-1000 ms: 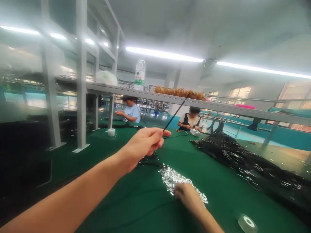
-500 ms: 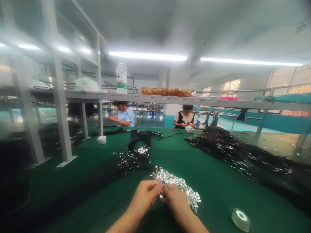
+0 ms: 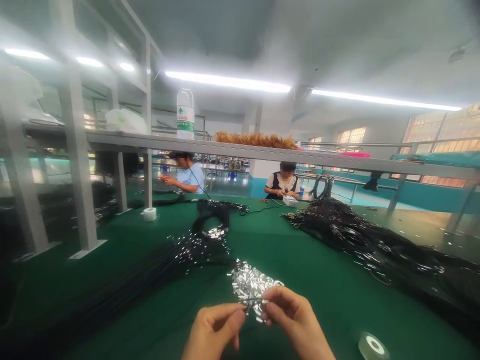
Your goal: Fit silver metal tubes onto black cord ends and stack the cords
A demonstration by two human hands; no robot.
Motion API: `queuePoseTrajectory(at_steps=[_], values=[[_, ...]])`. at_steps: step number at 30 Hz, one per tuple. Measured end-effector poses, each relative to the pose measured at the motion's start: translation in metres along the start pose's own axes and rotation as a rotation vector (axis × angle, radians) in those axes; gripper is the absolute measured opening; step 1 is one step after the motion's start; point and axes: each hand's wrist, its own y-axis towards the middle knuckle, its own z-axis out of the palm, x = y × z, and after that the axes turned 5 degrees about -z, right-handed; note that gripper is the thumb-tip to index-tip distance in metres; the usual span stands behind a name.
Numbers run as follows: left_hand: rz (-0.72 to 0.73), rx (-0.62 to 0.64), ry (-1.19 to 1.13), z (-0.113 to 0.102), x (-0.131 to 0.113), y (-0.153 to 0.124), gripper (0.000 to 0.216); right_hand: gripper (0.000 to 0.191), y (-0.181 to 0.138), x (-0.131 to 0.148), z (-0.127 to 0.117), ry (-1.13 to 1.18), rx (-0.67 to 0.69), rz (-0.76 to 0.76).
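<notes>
My left hand (image 3: 214,329) and my right hand (image 3: 292,319) are raised close together at the bottom centre, over the green table (image 3: 307,260). Between their fingertips runs a thin black cord (image 3: 252,300); my left pinches it, and my right pinches a small silver metal sleeve at its end. Just behind my hands lies a heap of loose silver sleeves (image 3: 249,281). A long bundle of black cords (image 3: 157,265) with silver ends stretches to the left of it.
A large pile of finished black cords (image 3: 371,245) covers the right of the table. A roll of clear tape (image 3: 373,345) lies at bottom right, a white roll (image 3: 149,214) at the far left. Two people (image 3: 287,182) work across the table, under a shelf (image 3: 240,150) bearing a bottle.
One second ago my left hand was stretched forward holding up a black cord while my right rested on the sleeve heap. Both hands have since come together near me and lifted slightly.
</notes>
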Motion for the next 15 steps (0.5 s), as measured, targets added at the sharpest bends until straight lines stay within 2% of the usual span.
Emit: queuePoseTrajectory(at_steps=[2, 8, 12, 15], values=[[0.019, -0.005, 0.039, 0.002, -0.002, -0.002, 0.038, 0.026, -0.006, 0.001, 0.003, 0.197, -0.068, 0.031], [0.052, -0.023, 0.171, 0.002, -0.004, -0.004, 0.035, 0.027, -0.011, -0.007, 0.009, 0.328, -0.133, 0.063], [0.044, -0.037, 0.243, 0.003, -0.004, -0.003, 0.036, 0.026, -0.012, -0.009, 0.008, 0.306, -0.139, 0.054], [0.042, -0.055, 0.335, 0.005, -0.005, -0.004, 0.034, 0.026, -0.016, -0.010, 0.006, 0.154, -0.160, 0.028]])
